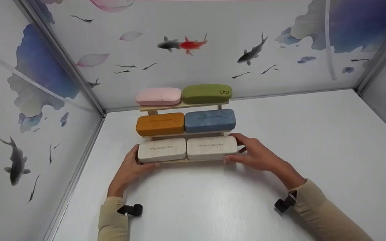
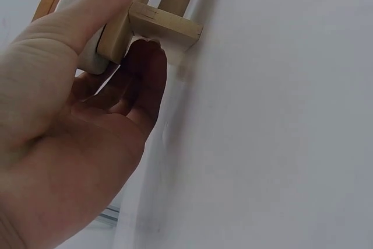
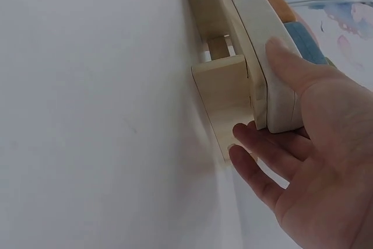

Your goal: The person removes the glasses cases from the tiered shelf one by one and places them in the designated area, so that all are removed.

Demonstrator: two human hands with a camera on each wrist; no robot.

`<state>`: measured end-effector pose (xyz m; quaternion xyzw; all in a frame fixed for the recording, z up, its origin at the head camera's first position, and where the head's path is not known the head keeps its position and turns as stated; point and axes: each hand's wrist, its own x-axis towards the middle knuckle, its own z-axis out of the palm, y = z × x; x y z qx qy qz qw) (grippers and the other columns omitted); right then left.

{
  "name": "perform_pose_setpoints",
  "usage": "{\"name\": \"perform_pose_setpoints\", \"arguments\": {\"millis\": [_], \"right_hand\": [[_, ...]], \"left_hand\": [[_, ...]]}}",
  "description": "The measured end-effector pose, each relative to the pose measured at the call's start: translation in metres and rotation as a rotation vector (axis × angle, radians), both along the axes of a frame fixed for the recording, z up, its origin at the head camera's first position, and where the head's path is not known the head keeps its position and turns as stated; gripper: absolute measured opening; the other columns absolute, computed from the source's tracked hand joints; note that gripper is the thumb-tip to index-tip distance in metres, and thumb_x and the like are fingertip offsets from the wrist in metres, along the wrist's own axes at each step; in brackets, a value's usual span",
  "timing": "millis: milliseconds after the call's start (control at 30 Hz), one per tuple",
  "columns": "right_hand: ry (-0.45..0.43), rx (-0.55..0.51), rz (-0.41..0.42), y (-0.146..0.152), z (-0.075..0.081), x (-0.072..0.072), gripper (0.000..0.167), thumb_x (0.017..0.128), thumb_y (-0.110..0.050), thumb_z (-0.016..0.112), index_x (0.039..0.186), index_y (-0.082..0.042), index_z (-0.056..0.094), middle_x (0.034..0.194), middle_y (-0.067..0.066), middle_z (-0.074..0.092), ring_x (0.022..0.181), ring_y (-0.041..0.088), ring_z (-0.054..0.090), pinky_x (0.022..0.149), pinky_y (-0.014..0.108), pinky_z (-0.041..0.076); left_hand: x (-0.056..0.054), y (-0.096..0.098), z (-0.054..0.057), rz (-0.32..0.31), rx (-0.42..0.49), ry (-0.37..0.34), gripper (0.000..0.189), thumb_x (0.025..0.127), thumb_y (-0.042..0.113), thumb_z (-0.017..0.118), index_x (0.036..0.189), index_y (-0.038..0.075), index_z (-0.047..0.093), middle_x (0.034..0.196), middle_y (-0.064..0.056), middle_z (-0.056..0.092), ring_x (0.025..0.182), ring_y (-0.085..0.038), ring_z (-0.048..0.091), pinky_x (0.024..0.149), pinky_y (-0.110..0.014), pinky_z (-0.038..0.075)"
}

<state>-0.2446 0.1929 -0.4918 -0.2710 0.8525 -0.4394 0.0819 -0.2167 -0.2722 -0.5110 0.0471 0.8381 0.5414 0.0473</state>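
Note:
A three-tier wooden rack holds glasses cases in pairs. Two whitish cases, the left one and the right one, lie on the lowest shelf. My left hand grips the rack's left end, thumb along the front edge below the case. In the left wrist view its fingers curl in behind the shelf. At the other end my right hand holds the rack, its thumb against the front of the right whitish case. Its other fingers reach round the shelf's end by the wooden leg.
An orange case and a blue case fill the middle shelf. On top are a pink case and a green case. The white table meets a fish-patterned back wall behind the rack.

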Motion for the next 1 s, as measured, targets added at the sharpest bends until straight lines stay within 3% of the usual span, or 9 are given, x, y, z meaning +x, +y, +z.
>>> {"name": "perform_pose_setpoints", "arguments": {"millis": [300,467,600,800,1000], "right_hand": [[0.042,-0.022,0.028,0.001,-0.005,-0.001,0.072,0.096,-0.048,0.082,0.157,-0.025,0.05,0.137,-0.01,0.07,0.119,0.013,0.072,0.104,0.044,0.059],[0.027,-0.049,0.05,0.009,-0.007,-0.006,0.074,0.095,-0.046,0.084,0.158,-0.028,0.049,0.14,-0.01,0.069,0.125,0.014,0.07,0.106,0.044,0.058],[0.0,-0.072,0.038,0.018,-0.007,-0.01,0.074,0.093,-0.043,0.088,0.157,-0.029,0.053,0.142,-0.009,0.067,0.133,0.018,0.065,0.106,0.044,0.059],[-0.023,-0.084,0.009,0.027,-0.003,-0.013,0.076,0.087,-0.037,0.094,0.153,-0.023,0.059,0.138,-0.002,0.07,0.125,0.023,0.068,0.102,0.038,0.06],[-0.018,-0.067,0.008,0.034,-0.001,-0.015,0.084,0.088,-0.034,0.094,0.16,-0.025,0.052,0.144,-0.001,0.068,0.13,0.023,0.068,0.103,0.037,0.059]], "left_hand": [[0.0,-0.003,-0.001,-0.018,0.021,0.004,0.093,0.083,0.033,0.098,0.158,0.018,0.045,0.155,-0.003,0.058,0.145,-0.023,0.053,0.126,-0.049,0.038],[-0.001,-0.002,0.0,-0.021,0.015,0.007,0.094,0.082,0.034,0.098,0.158,0.017,0.045,0.154,-0.004,0.059,0.142,-0.024,0.055,0.123,-0.049,0.042],[-0.002,-0.002,0.0,-0.027,0.015,0.011,0.093,0.083,0.033,0.097,0.159,0.017,0.045,0.154,-0.004,0.059,0.141,-0.023,0.056,0.121,-0.048,0.044],[-0.002,-0.003,-0.001,-0.031,0.018,0.012,0.09,0.083,0.029,0.098,0.156,0.018,0.047,0.152,-0.002,0.061,0.137,-0.02,0.058,0.117,-0.039,0.047],[-0.003,-0.003,-0.002,-0.032,0.021,0.01,0.09,0.082,0.031,0.098,0.155,0.019,0.048,0.152,-0.001,0.061,0.137,-0.02,0.058,0.118,-0.041,0.046]]}}
